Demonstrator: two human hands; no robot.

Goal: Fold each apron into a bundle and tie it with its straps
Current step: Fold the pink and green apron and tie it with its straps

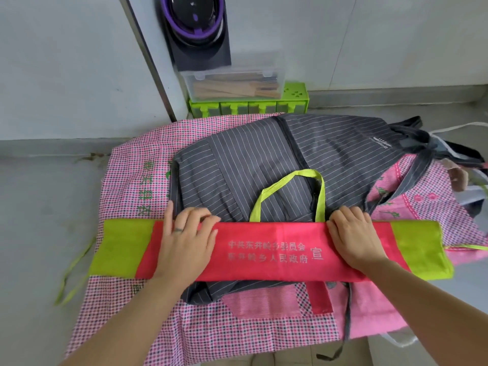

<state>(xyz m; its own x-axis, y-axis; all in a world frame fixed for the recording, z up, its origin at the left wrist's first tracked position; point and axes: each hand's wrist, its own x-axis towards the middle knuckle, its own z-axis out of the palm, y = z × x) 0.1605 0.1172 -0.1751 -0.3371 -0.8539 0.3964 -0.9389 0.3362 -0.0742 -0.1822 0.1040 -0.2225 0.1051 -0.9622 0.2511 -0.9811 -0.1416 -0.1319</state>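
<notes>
Head: left hand (184,243), right hand (353,239) on long, perhaps nylon apron (269,233).

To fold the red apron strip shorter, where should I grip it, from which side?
Probably pinch the left green end from its outer side: the red apron lies as a long flat strip, ends free, left hand and right hand on its middle.

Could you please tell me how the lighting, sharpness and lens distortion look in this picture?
Head view: light is soft and even, no glare, only a faint shadow under the red apron; wide-angle bowing curves that apron and tilts the grey wall post; centre is fairly sharp, the lime strap at left is smeared.
</notes>
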